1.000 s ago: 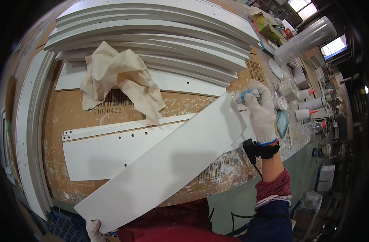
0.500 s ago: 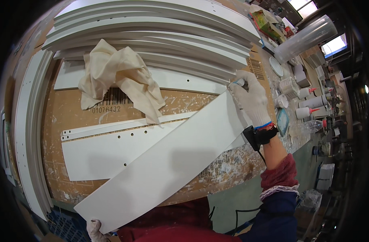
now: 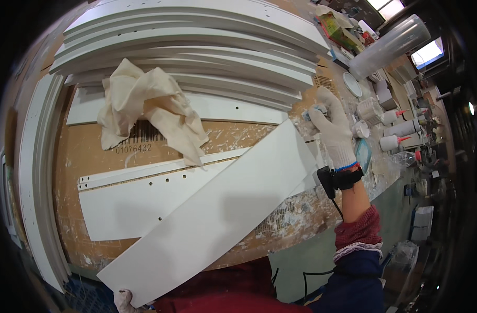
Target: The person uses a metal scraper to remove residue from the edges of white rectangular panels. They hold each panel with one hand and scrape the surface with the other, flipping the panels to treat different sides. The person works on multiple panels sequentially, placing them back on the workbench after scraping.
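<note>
A long white board [image 3: 217, 208] lies slantwise across the near side of the table, over other white panels. At its near left corner my gloved left hand [image 3: 124, 301] is closed on the edge; most of its fingers are hidden under the board. My gloved right hand [image 3: 333, 130] is just beyond the board's far right end, apart from it. Between its thumb and curled fingers is a small bluish-white piece [image 3: 317, 110], too small to name. A crumpled cream cloth [image 3: 150, 99] lies beyond the board, over a drilled white panel [image 3: 223, 106] and the cardboard.
Stacked white boards [image 3: 197, 47] fill the far side, and more stand along the left. A drilled panel [image 3: 118, 208] lies under the board. Paint-spotted cardboard [image 3: 74, 219] covers the table. Glue bottles [image 3: 391, 143], a white tub [image 3: 360, 129] and a clear roll [image 3: 390, 47] line the right.
My right hand has drawn off the board's far right end, slightly to the right, still closed on the small piece. My left hand keeps its hold on the near left corner.
</note>
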`<state>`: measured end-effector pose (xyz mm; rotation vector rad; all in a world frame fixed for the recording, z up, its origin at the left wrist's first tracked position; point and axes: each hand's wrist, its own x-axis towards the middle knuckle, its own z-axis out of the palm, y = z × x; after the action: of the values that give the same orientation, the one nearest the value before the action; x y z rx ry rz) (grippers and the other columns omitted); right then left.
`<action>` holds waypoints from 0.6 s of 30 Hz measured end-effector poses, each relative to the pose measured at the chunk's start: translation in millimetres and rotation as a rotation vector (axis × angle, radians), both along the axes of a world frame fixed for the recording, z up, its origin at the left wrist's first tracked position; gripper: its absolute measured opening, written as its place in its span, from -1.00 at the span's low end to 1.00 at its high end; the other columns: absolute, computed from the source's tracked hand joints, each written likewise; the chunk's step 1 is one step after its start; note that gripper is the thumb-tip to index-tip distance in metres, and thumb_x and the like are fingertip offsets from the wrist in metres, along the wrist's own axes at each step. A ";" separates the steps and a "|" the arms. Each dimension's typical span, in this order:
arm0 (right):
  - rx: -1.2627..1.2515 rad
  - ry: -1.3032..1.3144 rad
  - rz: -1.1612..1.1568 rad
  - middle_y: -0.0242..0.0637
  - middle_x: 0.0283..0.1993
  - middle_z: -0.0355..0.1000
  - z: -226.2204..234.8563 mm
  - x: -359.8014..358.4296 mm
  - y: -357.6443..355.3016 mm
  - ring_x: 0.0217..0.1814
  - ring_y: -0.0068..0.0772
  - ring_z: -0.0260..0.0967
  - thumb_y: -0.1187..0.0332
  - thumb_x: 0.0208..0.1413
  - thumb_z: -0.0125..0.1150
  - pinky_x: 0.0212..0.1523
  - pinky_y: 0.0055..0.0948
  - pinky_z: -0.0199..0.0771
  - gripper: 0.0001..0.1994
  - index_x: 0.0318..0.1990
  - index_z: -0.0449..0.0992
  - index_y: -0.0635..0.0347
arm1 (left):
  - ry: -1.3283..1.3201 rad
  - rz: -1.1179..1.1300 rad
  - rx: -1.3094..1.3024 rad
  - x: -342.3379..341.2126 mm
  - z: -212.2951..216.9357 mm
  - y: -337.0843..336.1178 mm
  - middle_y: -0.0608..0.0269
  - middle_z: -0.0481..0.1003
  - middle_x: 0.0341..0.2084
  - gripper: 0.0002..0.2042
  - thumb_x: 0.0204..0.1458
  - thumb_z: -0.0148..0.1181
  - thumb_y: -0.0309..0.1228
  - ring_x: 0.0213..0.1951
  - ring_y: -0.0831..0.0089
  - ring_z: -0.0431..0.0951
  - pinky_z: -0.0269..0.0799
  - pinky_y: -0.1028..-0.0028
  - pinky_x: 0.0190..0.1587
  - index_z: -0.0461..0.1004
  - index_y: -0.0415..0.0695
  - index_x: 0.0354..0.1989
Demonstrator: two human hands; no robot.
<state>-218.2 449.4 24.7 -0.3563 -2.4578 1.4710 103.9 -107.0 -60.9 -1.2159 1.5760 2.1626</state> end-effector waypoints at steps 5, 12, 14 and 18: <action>-0.477 0.099 -0.038 -0.31 -0.18 0.44 4.3 25.5 52.5 -0.26 -0.51 0.44 0.41 0.20 0.14 -0.25 -0.47 0.52 -0.64 0.13 0.35 0.30 | 0.063 0.064 0.047 -0.8 4.5 11.0 0.04 0.53 -0.18 -0.62 0.09 0.16 -0.28 -0.25 0.23 0.58 0.53 0.31 -0.24 0.38 -0.23 0.02; -0.099 0.138 -0.348 -0.28 -0.11 0.45 15.9 58.3 143.6 -0.15 -0.48 0.44 0.43 0.20 0.12 -0.16 -0.48 0.47 -0.77 -0.03 0.44 0.30 | 0.046 0.092 0.047 -40.9 11.8 36.8 0.05 0.52 -0.14 -0.59 0.09 0.17 -0.26 -0.19 0.24 0.56 0.51 0.31 -0.18 0.37 -0.22 0.05; 0.316 0.069 -0.474 -0.27 -0.09 0.46 29.8 59.9 168.7 -0.12 -0.46 0.44 0.46 0.16 0.12 -0.10 -0.45 0.46 -0.75 -0.01 0.43 0.31 | 0.039 0.075 0.042 -49.1 9.3 39.5 0.05 0.52 -0.14 -0.59 0.09 0.17 -0.26 -0.19 0.24 0.56 0.51 0.31 -0.18 0.37 -0.22 0.06; 0.788 0.008 -0.434 -0.08 -0.07 0.46 26.7 54.7 218.0 -0.07 -0.15 0.46 0.41 0.06 0.19 -0.04 -0.28 0.41 -0.66 0.02 0.43 0.23 | 0.028 0.044 0.037 -64.2 5.5 44.8 0.05 0.52 -0.14 -0.59 0.09 0.17 -0.26 -0.18 0.24 0.56 0.51 0.31 -0.18 0.37 -0.22 0.06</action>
<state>-163.5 667.4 51.3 -0.6386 -2.4975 0.2892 39.8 -62.2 -55.4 -1.2253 1.5265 2.2351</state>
